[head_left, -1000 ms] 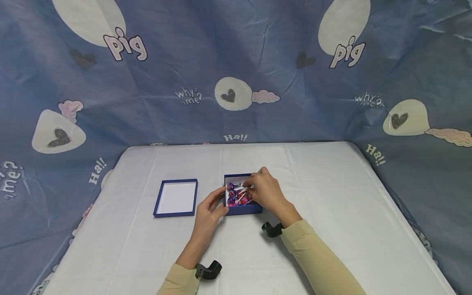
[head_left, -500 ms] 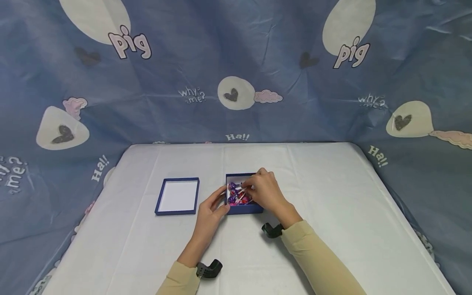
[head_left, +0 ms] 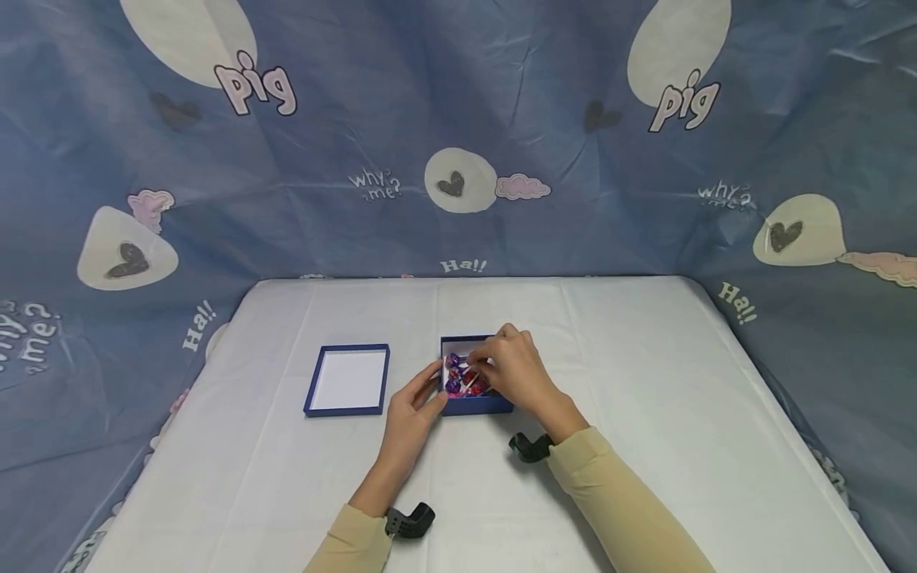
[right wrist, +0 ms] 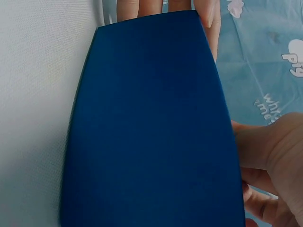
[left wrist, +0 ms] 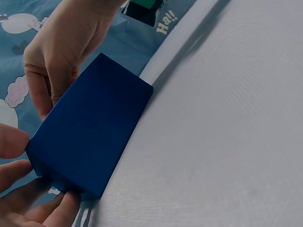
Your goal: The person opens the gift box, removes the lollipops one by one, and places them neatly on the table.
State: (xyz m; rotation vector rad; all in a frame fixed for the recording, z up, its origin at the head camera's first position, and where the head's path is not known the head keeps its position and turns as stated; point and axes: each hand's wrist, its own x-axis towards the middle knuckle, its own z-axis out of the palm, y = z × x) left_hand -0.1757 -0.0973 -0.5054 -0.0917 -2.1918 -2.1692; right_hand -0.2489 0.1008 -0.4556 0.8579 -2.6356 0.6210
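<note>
A blue square box point(head_left: 478, 406) with a white inside stands uncovered on the table, holding several wrapped lollipops point(head_left: 454, 386), purple and red, with white sticks. My left hand point(head_left: 408, 418) holds the box at its left side, thumb at the near corner; in the left wrist view its fingers point(left wrist: 64, 208) lie against the box wall. My right hand point(head_left: 517, 370) reaches over the right side into the box, fingers curled down and pinching a lollipop by its stick. The box wall hides those fingertips in both wrist views.
Left of the box lies its blue-rimmed lid point(head_left: 349, 380), white inside facing up. A white cloth covers the table point(head_left: 645, 382). Behind it hangs a blue printed curtain point(head_left: 573, 231). Black wrist straps point(head_left: 411, 521) stick out near both sleeves.
The head view has shifted slightly, so everything sits a little further right. My right fingers have moved only slightly among the lollipops. The left hand stays at the box.
</note>
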